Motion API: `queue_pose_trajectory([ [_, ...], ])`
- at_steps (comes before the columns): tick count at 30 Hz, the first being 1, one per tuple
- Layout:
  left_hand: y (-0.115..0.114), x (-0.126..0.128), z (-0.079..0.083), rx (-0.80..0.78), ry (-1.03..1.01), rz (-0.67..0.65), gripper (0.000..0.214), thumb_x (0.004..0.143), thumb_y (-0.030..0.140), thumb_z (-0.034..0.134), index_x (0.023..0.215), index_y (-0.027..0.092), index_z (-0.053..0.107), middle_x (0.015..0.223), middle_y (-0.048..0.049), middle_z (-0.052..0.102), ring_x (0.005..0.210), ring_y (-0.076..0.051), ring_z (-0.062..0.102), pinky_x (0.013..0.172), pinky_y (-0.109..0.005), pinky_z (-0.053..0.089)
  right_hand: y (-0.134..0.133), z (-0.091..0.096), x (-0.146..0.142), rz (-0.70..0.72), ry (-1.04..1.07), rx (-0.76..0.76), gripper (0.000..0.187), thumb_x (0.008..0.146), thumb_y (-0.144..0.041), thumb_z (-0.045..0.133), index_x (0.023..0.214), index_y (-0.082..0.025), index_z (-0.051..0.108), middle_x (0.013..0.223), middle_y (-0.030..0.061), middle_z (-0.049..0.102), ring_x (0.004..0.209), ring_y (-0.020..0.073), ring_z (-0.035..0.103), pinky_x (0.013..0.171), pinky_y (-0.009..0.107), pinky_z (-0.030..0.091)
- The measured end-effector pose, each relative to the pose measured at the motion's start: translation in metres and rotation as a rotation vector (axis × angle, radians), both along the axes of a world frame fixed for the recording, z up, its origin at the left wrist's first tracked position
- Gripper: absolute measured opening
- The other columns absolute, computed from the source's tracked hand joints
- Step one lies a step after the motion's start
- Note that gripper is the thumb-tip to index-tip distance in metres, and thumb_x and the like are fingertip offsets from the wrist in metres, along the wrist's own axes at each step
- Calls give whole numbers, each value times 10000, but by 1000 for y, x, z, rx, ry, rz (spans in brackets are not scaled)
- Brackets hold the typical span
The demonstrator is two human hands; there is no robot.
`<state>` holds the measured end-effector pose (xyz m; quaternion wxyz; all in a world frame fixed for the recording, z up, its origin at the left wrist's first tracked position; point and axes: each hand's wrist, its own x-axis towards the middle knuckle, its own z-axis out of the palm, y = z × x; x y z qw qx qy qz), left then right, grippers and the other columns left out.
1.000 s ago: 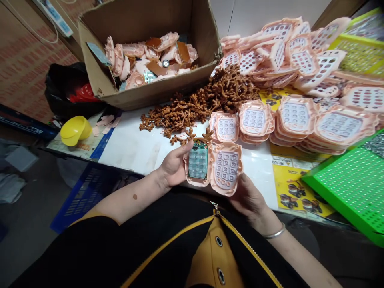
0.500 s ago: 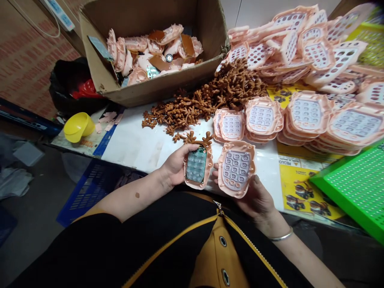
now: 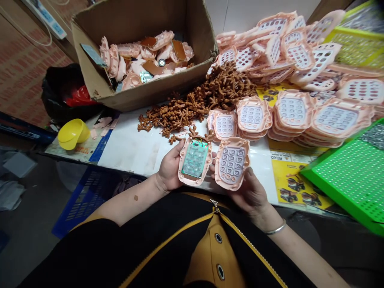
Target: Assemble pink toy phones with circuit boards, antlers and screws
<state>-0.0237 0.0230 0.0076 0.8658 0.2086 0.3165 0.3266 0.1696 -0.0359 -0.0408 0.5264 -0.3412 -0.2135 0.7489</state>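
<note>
My left hand [image 3: 168,168] grips a pink toy-phone shell [image 3: 194,162] with a green circuit board and keypad membrane inside and brown antlers at its top. My right hand [image 3: 249,192] holds a second pink shell [image 3: 231,163] with rows of button holes, inner side up. The two shells sit side by side, almost touching, just above the near edge of the white table [image 3: 135,146].
A heap of brown plastic antlers [image 3: 204,102] lies behind the hands. Stacks of pink shells [image 3: 294,108] fill the right. A cardboard box [image 3: 144,52] of assembled parts stands at the back left. A green perforated tray [image 3: 354,180] sits right, a yellow bowl [image 3: 73,134] left.
Both hands and their shells have shifted slightly; the left shell now tilts more face-up and sits closer to the right shell. The camera view has swung a little.
</note>
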Motion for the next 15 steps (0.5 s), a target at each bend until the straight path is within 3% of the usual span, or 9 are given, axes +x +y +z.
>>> queue_pose_trajectory([
  [4,3,3,5,123,81,89,542,707,584,737,1035,154,703,964,-109,756,984,-298,700,853,-395,535,4,1,-8,-42,66,46,548,728,-586,754,1187,-305,653,1251,57,721,1111,281,703,1070,509,499],
  [6,5,7,11,243,168,118,573,707,552,767,1145,193,682,1003,-82,746,953,-266,696,849,-376,530,6,0,-13,-74,93,58,536,734,-544,775,1199,-309,650,1249,39,720,1119,248,694,1067,450,507],
  [10,8,19,22,607,498,46,803,649,497,848,1376,285,578,1171,-57,689,989,-234,649,899,-357,501,9,-1,-22,-43,123,64,560,691,-473,843,1190,-294,661,1173,28,736,1007,205,703,914,349,567],
  [13,8,27,25,897,763,27,857,602,504,873,1378,266,597,1236,-84,634,1114,-259,571,1020,-381,433,12,-1,-26,7,146,83,572,679,-451,861,1191,-304,654,1063,5,740,856,164,692,800,298,567],
  [15,8,30,24,1011,866,26,854,611,541,855,1375,255,603,1185,-90,622,1113,-258,548,1051,-393,403,13,0,-27,16,155,81,583,657,-442,879,1178,-310,655,968,-14,730,776,137,667,743,265,551],
])
